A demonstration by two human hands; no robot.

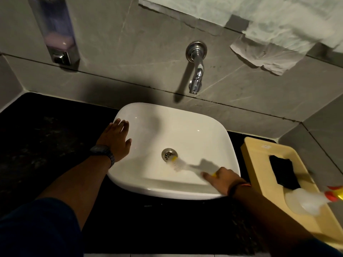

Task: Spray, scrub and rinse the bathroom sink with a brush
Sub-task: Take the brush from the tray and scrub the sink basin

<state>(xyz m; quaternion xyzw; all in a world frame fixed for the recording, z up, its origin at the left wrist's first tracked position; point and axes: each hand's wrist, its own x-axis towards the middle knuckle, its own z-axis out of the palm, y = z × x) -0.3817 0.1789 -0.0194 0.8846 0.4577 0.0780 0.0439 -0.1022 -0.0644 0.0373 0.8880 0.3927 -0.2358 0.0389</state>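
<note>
At the drain [169, 154], our right hand [221, 179] grips the brush [179, 164], bristles touching the sink [185, 127] floor; our left hand [117, 138] rests flat and unclenched on the rim. Scrubbing appears under way. The spray bottle [306, 201] lies aside; the tap [196, 71] runs dry, so rinsing remains.

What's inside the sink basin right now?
The brush, held by the right hand, its bristles beside the metal drain. Motion blur hides whether foam or water is present.

A dark speckled surface [46, 138] carries a white sink [185, 127] at its centre. At three o'clock, just beside the sink, sits a yellow tray [259, 164].
</note>
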